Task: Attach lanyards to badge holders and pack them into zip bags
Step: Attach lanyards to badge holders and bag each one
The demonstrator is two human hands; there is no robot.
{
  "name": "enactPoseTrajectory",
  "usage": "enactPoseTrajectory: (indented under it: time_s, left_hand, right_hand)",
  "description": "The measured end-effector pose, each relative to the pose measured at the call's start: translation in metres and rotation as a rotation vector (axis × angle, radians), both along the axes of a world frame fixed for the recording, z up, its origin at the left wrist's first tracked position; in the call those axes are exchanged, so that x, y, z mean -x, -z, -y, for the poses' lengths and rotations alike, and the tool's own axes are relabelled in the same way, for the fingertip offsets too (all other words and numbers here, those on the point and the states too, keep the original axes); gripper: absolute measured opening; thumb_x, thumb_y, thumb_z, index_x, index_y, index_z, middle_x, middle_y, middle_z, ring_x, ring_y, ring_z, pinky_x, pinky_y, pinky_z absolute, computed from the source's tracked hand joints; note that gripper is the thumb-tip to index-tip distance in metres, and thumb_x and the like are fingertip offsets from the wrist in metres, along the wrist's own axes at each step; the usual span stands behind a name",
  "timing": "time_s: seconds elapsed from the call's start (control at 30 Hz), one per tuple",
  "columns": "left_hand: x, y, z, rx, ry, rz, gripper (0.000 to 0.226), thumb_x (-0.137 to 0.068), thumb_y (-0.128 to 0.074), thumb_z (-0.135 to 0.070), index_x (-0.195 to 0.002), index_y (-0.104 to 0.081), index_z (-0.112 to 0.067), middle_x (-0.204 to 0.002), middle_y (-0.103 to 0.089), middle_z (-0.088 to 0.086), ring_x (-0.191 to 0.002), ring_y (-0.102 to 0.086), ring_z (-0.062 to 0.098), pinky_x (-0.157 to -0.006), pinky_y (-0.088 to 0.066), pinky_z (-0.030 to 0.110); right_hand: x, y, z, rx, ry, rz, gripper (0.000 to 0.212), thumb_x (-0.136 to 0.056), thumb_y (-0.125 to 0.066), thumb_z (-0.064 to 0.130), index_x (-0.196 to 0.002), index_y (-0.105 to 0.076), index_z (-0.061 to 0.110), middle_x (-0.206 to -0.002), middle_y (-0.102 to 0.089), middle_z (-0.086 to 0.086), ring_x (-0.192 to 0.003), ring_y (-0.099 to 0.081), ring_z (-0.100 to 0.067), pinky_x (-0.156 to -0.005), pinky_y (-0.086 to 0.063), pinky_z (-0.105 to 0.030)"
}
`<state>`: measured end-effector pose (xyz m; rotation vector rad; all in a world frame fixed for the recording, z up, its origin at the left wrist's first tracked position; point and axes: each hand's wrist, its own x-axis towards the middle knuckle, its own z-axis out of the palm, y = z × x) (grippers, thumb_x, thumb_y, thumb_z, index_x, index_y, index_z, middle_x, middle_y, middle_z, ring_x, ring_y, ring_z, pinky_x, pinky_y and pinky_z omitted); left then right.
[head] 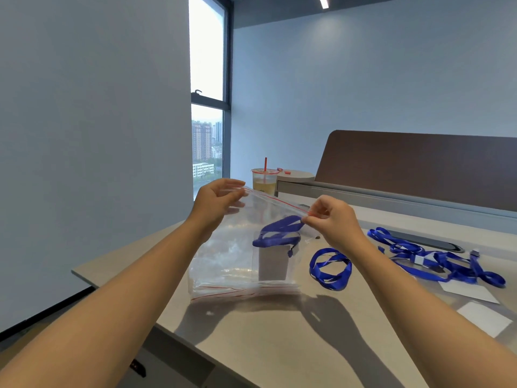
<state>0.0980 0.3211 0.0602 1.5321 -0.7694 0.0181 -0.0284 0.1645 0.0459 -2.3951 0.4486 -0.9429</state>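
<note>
At frame centre, both hands' fingers pinch the zip bag (232, 247) top, one lanyard (279, 231) and badge holder (272, 264) inside; loose lanyards (436, 256) wait at right.

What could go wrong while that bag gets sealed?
1. A loop of the blue lanyard inside the zip bag rides high, just under the red zip strip near the right hand; it might get caught in the seal.
2. The bag is held up by its top edge only, between the left hand and the right; a slipped pinch could drop it onto the spare bags below.
</note>
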Motion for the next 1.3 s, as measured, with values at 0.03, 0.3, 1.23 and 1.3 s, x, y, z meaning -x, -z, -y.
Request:
enactPoseTrajectory:
  time_s: [0.03, 0.3, 1.23, 1.3]
  left_hand:
    - [-0.001, 0.003, -0.001, -0.011, -0.004, -0.012, 0.029, -0.089, -0.053, -0.013, -0.116, -0.055, -0.004, -0.107, -0.059, 0.007, -0.083, -0.060, 0.019, -0.071, -0.049, 0.021]
    - [-0.008, 0.029, -0.007, -0.151, -0.004, -0.119, 0.020, -0.089, -0.053, -0.011, -0.102, -0.060, 0.003, -0.092, -0.062, 0.008, -0.074, -0.059, 0.016, -0.085, -0.045, 0.032]
    - [-0.004, -0.004, 0.009, -0.011, -0.059, -0.126, 0.013, -0.092, -0.048, -0.018, -0.094, -0.053, -0.007, -0.088, -0.061, 0.010, -0.064, -0.059, 0.015, -0.058, -0.049, 0.022]
    - [0.003, -0.012, 0.010, 0.001, -0.053, -0.081, 0.012, -0.092, -0.047, -0.019, -0.094, -0.053, -0.008, -0.087, -0.061, 0.008, -0.063, -0.060, 0.015, -0.057, -0.050, 0.021]
  right_hand:
    - [-0.001, 0.001, 0.000, -0.017, 0.008, 0.032, 0.018, -0.084, -0.061, 0.016, -0.095, -0.058, 0.002, -0.101, -0.063, -0.016, -0.083, -0.051, -0.016, -0.072, -0.043, -0.024]
    - [-0.007, -0.005, 0.004, -0.025, 0.018, 0.142, 0.022, -0.083, -0.062, 0.014, -0.101, -0.063, 0.002, -0.103, -0.065, -0.015, -0.085, -0.053, -0.015, -0.074, -0.044, -0.025]
    - [-0.004, -0.009, 0.015, -0.542, -0.092, 0.295, 0.020, -0.095, -0.041, 0.019, -0.075, -0.043, 0.017, -0.068, -0.058, -0.005, -0.060, -0.059, -0.015, -0.046, -0.050, -0.013]
    - [0.004, -0.021, 0.014, -0.500, -0.083, 0.336, 0.020, -0.096, -0.039, 0.020, -0.076, -0.042, 0.019, -0.069, -0.057, -0.006, -0.057, -0.057, -0.017, -0.046, -0.050, -0.017]
